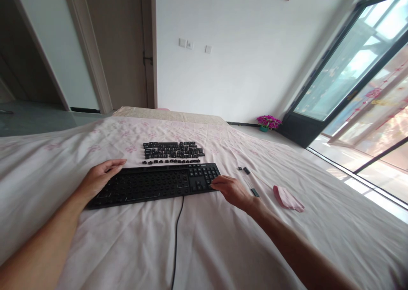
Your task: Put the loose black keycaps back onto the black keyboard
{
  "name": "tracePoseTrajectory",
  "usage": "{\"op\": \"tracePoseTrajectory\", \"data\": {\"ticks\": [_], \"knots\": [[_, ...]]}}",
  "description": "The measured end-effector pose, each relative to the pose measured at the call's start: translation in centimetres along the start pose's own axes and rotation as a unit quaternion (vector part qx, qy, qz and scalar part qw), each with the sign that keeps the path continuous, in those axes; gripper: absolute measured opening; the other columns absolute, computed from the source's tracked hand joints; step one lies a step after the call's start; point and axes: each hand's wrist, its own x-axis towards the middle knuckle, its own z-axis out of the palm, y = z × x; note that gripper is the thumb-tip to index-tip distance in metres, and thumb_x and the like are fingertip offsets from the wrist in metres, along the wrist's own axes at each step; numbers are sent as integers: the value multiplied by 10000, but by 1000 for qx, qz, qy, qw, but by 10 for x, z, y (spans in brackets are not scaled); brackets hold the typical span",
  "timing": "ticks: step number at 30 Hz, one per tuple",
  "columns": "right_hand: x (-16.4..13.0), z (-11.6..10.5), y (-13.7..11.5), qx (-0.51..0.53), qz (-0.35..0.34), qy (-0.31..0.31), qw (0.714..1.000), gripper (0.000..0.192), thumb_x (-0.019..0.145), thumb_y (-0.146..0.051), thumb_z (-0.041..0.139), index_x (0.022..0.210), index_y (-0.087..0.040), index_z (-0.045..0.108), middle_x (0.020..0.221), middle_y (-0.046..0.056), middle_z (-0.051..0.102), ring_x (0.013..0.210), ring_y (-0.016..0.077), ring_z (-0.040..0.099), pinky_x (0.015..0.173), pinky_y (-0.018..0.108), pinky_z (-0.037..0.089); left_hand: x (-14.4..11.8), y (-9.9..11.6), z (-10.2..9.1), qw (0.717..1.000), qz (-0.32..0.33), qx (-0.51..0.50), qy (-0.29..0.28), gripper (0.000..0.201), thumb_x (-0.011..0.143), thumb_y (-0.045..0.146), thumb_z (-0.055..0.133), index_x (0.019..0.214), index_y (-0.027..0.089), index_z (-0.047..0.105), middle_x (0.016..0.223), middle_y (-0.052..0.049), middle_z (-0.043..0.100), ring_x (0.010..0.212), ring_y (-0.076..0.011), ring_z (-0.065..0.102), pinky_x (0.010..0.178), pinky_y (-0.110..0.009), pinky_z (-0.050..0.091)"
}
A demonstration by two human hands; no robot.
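A black keyboard [140, 184] lies on the bedsheet in front of me. Most of its left and middle part is bare of keycaps, while the number pad on the right still carries its keys. My left hand [101, 174] grips its left end, fingers at the far edge. At the right end, my right hand [232, 189] has its fingers bent together on the number pad's edge; the thumb is partly hidden. Beyond the keyboard, loose black keycaps [172, 150] lie in several rows. A few more keycaps [246, 170] rest to the right, one dark keycap [255, 192] beside my right wrist.
A folded pink cloth [287, 198] lies on the sheet [210, 243] at the right. The keyboard's cable [177, 234] runs toward me. Behind the bed are a white wall, a door [117, 43], a pot of purple flowers [268, 122] and glass doors [338, 73].
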Motion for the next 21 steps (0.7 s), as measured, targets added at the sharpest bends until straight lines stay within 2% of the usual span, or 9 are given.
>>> {"op": "tracePoseTrajectory", "data": {"ticks": [6,14,18,21], "knots": [[-3,-1,-6,0,26,0,1000,328,957,-146,417,1088,-262,695,1070,30,682,938,151,633,803,258,488,0,1,0,1000,-5,1,2,603,757,582,617,1224,200,630,1304,-76,630,1186,-253,569,1049,-340,388],[-6,-5,-17,-108,44,9,993,365,904,-77,470,1069,-309,699,989,40,659,919,191,543,785,333,400,-2,4,0,1000,-10,3,2,665,740,609,617,1237,167,624,1287,-108,636,1189,-280,566,1015,-342,423],[-5,-4,-22,-110,56,-2,992,326,908,-104,489,1049,-301,707,980,42,651,907,197,522,774,346,380,-2,4,0,1000,-8,8,0,655,747,599,613,1241,169,623,1302,-103,627,1188,-277,564,1023,-345,414],[-6,-3,-24,-92,72,4,993,369,887,-73,489,1059,-310,713,974,41,650,912,198,522,785,353,387,-3,5,0,1000,-8,8,-1,660,747,601,614,1241,165,623,1290,-109,635,1179,-278,571,1012,-346,424]]}}
